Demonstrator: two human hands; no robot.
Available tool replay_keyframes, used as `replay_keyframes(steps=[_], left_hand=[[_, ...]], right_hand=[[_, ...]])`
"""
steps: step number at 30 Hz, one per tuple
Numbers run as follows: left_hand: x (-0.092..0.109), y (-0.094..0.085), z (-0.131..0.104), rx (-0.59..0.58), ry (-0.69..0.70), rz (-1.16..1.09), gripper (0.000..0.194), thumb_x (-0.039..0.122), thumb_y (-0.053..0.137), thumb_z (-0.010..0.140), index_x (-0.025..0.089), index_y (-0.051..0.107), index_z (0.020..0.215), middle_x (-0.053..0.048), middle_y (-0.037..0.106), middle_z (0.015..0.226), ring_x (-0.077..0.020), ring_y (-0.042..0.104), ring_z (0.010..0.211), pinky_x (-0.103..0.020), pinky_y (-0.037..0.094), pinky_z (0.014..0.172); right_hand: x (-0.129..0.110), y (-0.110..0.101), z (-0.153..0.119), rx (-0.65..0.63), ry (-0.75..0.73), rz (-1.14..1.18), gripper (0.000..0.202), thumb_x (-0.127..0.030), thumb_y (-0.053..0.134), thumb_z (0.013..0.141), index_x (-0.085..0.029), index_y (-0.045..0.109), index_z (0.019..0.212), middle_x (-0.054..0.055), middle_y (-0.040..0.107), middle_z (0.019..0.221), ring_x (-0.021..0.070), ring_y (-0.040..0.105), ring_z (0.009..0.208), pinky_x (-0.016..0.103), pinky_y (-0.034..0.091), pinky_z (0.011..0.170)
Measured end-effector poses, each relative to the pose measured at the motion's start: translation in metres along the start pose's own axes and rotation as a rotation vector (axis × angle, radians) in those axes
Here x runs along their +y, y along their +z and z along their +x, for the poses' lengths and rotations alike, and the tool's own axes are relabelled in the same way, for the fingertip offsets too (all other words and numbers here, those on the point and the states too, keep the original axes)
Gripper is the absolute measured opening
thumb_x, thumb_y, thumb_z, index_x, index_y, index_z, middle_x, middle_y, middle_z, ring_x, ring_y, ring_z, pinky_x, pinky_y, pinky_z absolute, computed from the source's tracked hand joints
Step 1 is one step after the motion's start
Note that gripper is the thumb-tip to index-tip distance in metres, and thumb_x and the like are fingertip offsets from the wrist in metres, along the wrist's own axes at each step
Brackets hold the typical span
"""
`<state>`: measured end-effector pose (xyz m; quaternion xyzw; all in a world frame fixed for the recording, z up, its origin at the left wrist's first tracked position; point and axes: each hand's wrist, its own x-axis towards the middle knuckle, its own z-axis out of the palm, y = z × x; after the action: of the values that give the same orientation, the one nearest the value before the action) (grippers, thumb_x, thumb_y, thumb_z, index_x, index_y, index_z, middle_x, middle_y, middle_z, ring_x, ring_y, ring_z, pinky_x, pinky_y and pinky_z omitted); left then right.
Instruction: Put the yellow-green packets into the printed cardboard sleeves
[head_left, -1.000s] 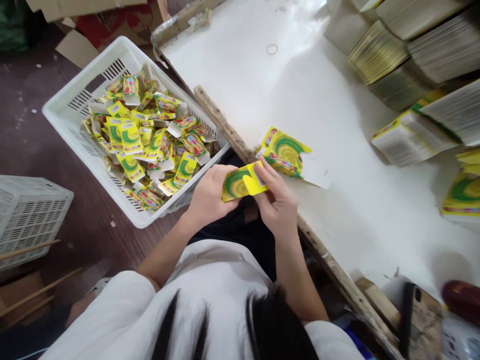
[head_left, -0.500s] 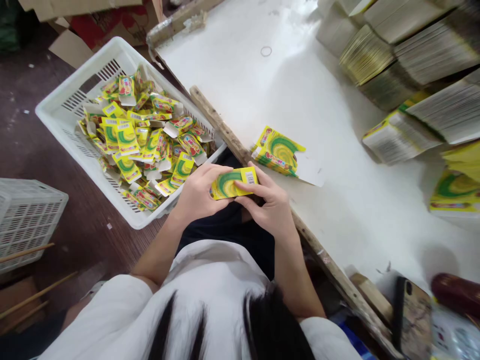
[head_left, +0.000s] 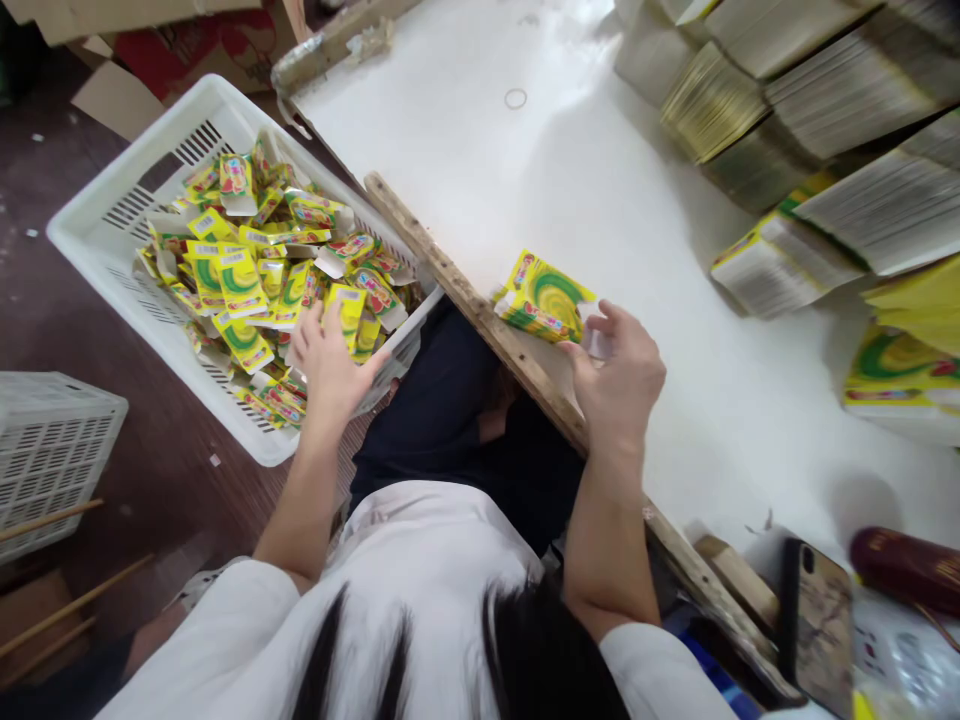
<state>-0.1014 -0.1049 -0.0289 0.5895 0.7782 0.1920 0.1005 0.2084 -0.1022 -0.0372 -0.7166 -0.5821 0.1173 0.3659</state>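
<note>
- Reaching apart, two hands worked: the left hand (head_left: 328, 362) lay spread over one yellow box (head_left: 346, 312) in the basket (head_left: 112, 232), fingers loose, touching it.
- One white plastic basket with slotted walls held too many small folded boxes to count.
- The right hand (head_left: 622, 380) pinched the white flap of the flat card stack (head_left: 546, 298) on the smooth white table (head_left: 622, 190).

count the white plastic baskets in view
2. One white basket, full of yellow-green folded cartons, sits left of the table, under the left hand. A second white basket stands at the far left edge, partly cut off.
</note>
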Motion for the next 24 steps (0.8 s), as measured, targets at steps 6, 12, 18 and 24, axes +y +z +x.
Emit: replay_keyframes(steps=[6, 12, 18, 24], left_hand=[[0.022, 0.015, -0.016, -0.154, 0.294, -0.335, 0.056, 0.042, 0.079, 0.083, 0.022, 0.061, 0.132, -0.015, 0.061, 0.143, -0.0332, 0.052, 0.139, -0.054, 0.037, 0.121], [0.042, 0.014, -0.031, -0.374, 0.361, -0.654, 0.046, 0.037, 0.075, 0.088, 0.02, 0.064, 0.129, -0.013, 0.071, 0.13, -0.0273, 0.065, 0.123, -0.046, 0.051, 0.11], [0.064, 0.03, -0.041, -0.608, 0.139, -1.222, 0.074, 0.061, 0.086, 0.071, 0.024, 0.063, 0.13, -0.013, 0.069, 0.133, -0.0322, 0.064, 0.13, -0.048, 0.055, 0.107], [0.093, 0.028, -0.039, -0.371, -0.205, -1.67, 0.063, 0.079, 0.064, 0.081, 0.025, 0.07, 0.112, -0.01, 0.077, 0.116, -0.0338, 0.069, 0.122, -0.049, 0.062, 0.097]], right_hand=[[0.011, 0.007, -0.001, -0.001, -0.047, -0.051, 0.038, -0.022, 0.069, 0.081, -0.02, 0.068, 0.118, 0.01, 0.072, 0.102, 0.0311, 0.066, 0.102, 0.055, 0.053, 0.098], [0.004, -0.001, -0.002, 0.042, -0.071, -0.02, 0.026, -0.025, 0.073, 0.078, -0.022, 0.066, 0.104, 0.006, 0.07, 0.097, 0.0284, 0.064, 0.09, 0.052, 0.053, 0.09], [-0.047, 0.0, -0.033, -0.109, -0.321, 0.175, 0.01, -0.019, 0.07, 0.089, -0.026, 0.063, 0.089, 0.003, 0.071, 0.088, 0.025, 0.066, 0.089, 0.042, 0.053, 0.084], [-0.083, 0.023, -0.059, -0.368, -0.194, 0.516, 0.014, -0.013, 0.066, 0.09, -0.025, 0.062, 0.096, 0.002, 0.071, 0.091, 0.0214, 0.066, 0.086, 0.038, 0.055, 0.081]])
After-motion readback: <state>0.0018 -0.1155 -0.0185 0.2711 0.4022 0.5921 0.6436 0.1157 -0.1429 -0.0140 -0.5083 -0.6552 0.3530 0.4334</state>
